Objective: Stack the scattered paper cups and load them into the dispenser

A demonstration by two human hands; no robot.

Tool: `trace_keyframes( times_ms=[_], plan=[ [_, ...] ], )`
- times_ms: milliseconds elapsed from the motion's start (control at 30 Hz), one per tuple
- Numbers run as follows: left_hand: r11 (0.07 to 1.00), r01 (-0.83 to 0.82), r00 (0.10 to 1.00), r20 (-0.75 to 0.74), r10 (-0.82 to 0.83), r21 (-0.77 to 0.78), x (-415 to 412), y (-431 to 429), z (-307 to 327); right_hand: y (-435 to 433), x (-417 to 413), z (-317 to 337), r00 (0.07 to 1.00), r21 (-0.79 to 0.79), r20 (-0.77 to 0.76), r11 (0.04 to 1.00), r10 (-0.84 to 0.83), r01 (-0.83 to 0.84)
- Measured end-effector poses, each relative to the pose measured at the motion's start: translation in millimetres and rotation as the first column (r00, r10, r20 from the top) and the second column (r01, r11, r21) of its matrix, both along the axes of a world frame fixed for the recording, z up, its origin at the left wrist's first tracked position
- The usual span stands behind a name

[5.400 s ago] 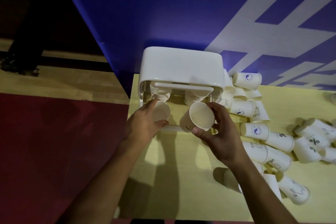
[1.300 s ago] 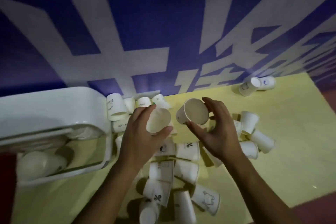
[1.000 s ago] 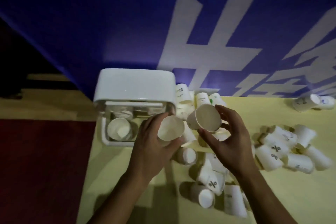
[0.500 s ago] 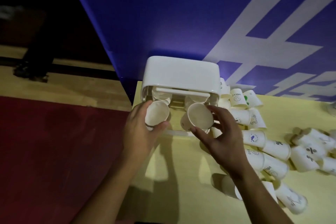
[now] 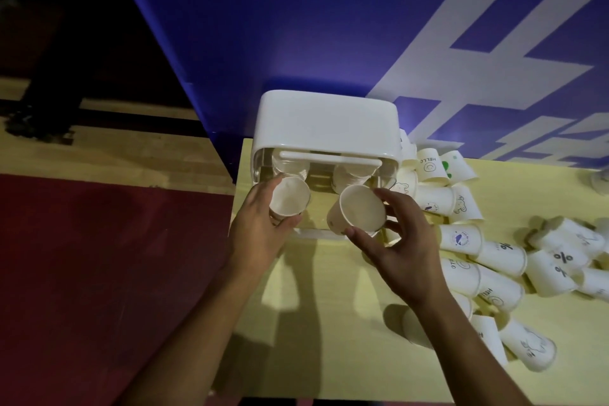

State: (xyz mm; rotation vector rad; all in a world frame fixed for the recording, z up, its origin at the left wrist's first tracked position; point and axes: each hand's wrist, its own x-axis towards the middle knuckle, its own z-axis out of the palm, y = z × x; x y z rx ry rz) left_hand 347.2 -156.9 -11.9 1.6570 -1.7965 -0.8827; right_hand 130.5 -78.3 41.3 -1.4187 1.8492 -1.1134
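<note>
A white cup dispenser [image 5: 324,123] stands at the table's far left corner, with two clear tubes showing under its lid. My left hand [image 5: 260,231] grips a white paper cup [image 5: 289,196] just below the left tube, its mouth toward me. My right hand [image 5: 400,245] holds a second paper cup [image 5: 361,208] below the right tube, tilted, mouth toward me. Several loose paper cups [image 5: 501,255] lie scattered on the table to the right.
The pale yellow table [image 5: 333,300] ends at its left edge just beside the dispenser; red and wooden floor [image 5: 108,257] lies beyond. A blue wall with white lettering [image 5: 362,26] rises right behind the dispenser.
Over the last second the view swung from the cup pile back to the dispenser. Both hands carried their cups to the tube openings and now sit slightly closer beneath them.
</note>
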Motion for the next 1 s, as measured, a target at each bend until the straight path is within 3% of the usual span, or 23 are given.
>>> trace_keyframes(
  times_ms=[400, 500, 667, 833, 1000],
  plan=[
    [0.993, -0.032, 0.999, -0.008, 0.033, 0.115, -1.1, 0.2, -35.7, -22.0, 35.3, 0.6, 0.996, -0.079, 0.019, 0.993, 0.084, -0.082],
    [0.988, 0.028, 1.0, -0.011, -0.026, 0.149, 1.1, 0.5, -33.6, -36.3, 50.9, -4.2, 0.992, -0.103, 0.002, 0.987, 0.124, -0.123],
    [0.981, 0.073, 0.996, -0.054, -0.065, 0.182, 15.2, 3.3, -39.8, -52.0, 66.7, -38.9, 0.987, 0.002, -0.055, 0.988, 0.153, -0.153],
    [0.974, 0.015, 0.977, -0.212, 0.034, 0.225, 24.4, 2.8, -27.1, -58.0, 71.9, -64.4, 0.981, 0.133, -0.089, 0.978, 0.171, -0.158],
    [0.979, 0.033, 0.99, -0.139, -0.005, 0.202, 18.1, -6.4, -24.3, -59.1, 71.9, -77.3, 0.983, 0.2, -0.039, 0.965, 0.18, -0.169]
  ],
)
